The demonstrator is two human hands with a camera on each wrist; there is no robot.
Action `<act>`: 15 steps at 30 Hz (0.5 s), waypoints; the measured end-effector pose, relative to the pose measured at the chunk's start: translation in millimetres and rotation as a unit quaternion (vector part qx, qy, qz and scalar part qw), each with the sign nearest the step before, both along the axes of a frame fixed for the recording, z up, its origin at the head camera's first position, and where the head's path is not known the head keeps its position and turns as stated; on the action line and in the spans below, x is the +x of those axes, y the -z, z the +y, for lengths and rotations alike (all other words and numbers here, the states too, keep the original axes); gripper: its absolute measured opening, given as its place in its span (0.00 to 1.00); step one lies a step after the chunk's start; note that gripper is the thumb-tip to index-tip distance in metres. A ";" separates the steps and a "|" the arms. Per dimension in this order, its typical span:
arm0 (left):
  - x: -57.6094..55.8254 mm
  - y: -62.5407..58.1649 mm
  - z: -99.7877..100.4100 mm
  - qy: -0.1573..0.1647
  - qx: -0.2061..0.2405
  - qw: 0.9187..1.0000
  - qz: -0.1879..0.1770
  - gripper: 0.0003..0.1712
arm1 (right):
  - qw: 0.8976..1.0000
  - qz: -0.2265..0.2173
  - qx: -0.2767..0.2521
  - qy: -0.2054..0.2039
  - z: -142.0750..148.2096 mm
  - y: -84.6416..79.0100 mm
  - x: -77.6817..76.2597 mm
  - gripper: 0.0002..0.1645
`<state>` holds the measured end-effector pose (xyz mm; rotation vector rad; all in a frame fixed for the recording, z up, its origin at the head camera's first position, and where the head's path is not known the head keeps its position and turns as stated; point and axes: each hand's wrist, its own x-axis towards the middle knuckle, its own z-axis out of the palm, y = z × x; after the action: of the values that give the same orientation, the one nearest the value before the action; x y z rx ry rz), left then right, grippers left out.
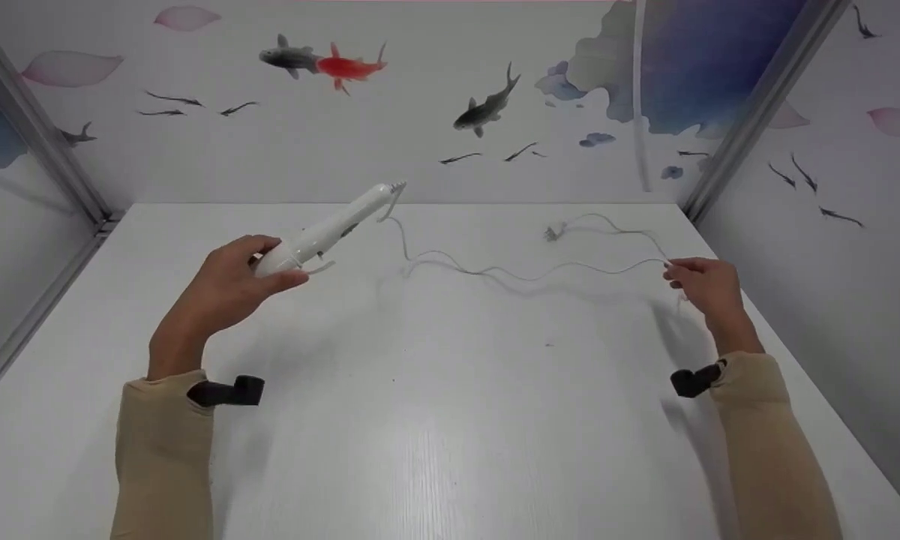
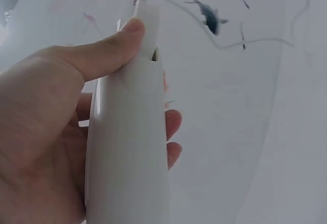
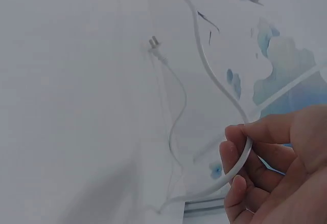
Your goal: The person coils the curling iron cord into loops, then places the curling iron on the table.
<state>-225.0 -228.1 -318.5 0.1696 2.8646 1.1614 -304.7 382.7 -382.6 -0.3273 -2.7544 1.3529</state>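
Note:
My left hand (image 1: 236, 289) grips the lower end of a long white handheld electric appliance (image 1: 335, 229), tilted up to the right above the table. In the left wrist view, the thumb lies along the white body (image 2: 130, 127) and fingertips show round its far side. A narrow piece and small prongs show at the upper end, and a thin lever sticks out near my thumb. From that upper end a white power cord (image 1: 521, 279) runs across to my right hand (image 1: 709, 289). The right thumb and fingers pinch the cord (image 3: 207, 65), which bends into a loop there.
The cord's two-pin plug (image 1: 553, 232) lies at the back right of the white table (image 1: 450, 420). Panels painted with fish (image 1: 487, 109) stand behind and at both sides, with metal posts (image 1: 769, 105) at the corners.

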 end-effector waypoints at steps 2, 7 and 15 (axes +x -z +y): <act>3.1 -3.7 3.6 0.017 0.002 1.000 0.006 0.41 | 1.000 -0.007 -0.005 0.008 12.0 3.4 3.2 0.30; 11.0 -6.8 8.8 0.060 -0.001 0.997 0.039 0.36 | 0.999 -0.020 -0.015 0.042 38.4 7.7 11.0 0.31; 12.8 4.7 1.2 0.070 0.019 0.997 0.035 0.33 | 0.989 -0.063 -0.084 0.106 69.9 12.4 17.6 0.28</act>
<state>-212.2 -226.9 -323.2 0.4122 2.8367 1.2053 -287.1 452.6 -395.0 -0.7155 -2.6119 1.5572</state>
